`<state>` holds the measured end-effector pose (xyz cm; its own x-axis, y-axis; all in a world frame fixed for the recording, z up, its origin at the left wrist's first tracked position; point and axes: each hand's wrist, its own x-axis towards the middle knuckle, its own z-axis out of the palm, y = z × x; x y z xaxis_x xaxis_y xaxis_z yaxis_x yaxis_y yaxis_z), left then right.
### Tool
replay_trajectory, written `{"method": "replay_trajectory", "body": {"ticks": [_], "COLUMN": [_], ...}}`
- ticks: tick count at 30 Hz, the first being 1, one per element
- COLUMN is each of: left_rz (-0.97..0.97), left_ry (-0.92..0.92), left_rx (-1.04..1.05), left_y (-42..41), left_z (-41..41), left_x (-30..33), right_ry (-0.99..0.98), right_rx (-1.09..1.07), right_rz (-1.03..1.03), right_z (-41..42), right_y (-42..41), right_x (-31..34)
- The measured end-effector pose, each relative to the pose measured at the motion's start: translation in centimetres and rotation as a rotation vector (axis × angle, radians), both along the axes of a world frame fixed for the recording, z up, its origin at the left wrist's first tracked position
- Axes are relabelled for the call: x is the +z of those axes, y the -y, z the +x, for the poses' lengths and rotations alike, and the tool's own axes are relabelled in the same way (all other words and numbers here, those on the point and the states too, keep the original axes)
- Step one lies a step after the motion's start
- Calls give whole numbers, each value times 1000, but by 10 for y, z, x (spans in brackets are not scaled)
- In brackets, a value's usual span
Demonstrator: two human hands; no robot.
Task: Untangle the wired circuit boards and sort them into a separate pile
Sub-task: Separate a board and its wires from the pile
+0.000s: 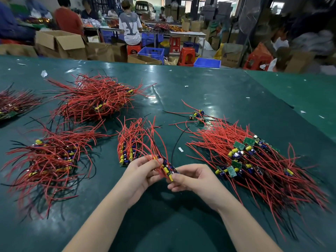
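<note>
My left hand (141, 170) and my right hand (189, 178) meet at the table's middle, both closed on a small bunch of wired circuit boards (168, 169) with yellow and blue parts and red wires that fan upward. Just left of it lies a small neat stack of boards (127, 153). A big tangled pile (254, 160) of green boards and red and black wires spreads on the right. An ordered pile (51, 159) lies at the left, and a larger one (94, 99) behind it.
The green table (227, 91) carries a few loose boards (197, 114) near its middle and another pile (12, 104) at the far left edge. Behind the table are cardboard boxes, blue crates, red stools and several seated people.
</note>
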<state>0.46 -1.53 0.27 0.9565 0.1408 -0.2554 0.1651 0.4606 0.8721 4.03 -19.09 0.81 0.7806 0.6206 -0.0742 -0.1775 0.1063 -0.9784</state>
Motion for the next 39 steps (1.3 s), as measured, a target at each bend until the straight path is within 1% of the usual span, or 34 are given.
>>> {"method": "replay_trajectory", "body": {"ticks": [4,7,9,11,15,19,21,23,24,25,27,29,31,33,35,39], "left_rz": [-34,-77,-47,104,571,857,1057,1291,1374,1410,1422,1412,1322,1153,993,793], "left_ry": [-66,8,39,34,37,61,87,114,121,127,185,300,380,404,417,381], "left_rx": [-17,22,69,105,95,114,227,388,455,499,511,420,239,75,73,194], "left_y": [3,1,-1,0,2,-2,-8,-14,-15,-15,-11,-5,5,18,32,46], "left_z": [4,3,2,1,-4,-8,-8,-7,-7,-7,-5,-4,-1,3,7,11], "left_x": [1,4,5,5,-2,-10,-11,-10,-8,-5,2,9,16,20,20,9], "right_ry": [8,-25,-71,-108,-118,-231,-288,-303,-302,-301,-304,-291,-261,-211,-144,-53], "right_rx": [127,81,17,-60,-211,-315,-363,-376,-364,-346,-308,-278,-250,-221,-203,-270], "right_rz": [41,54,89,116,194,368,435,438,423,406,381,352,326,305,276,203], "right_z": [-2,-1,5,12,23,31,32,31,30,28,24,22,19,17,15,16], "right_y": [-2,-3,1,6,17,26,28,27,25,22,16,12,8,4,2,1], "right_x": [-2,-1,0,1,4,8,10,10,9,7,5,3,2,-1,-4,-7]}}
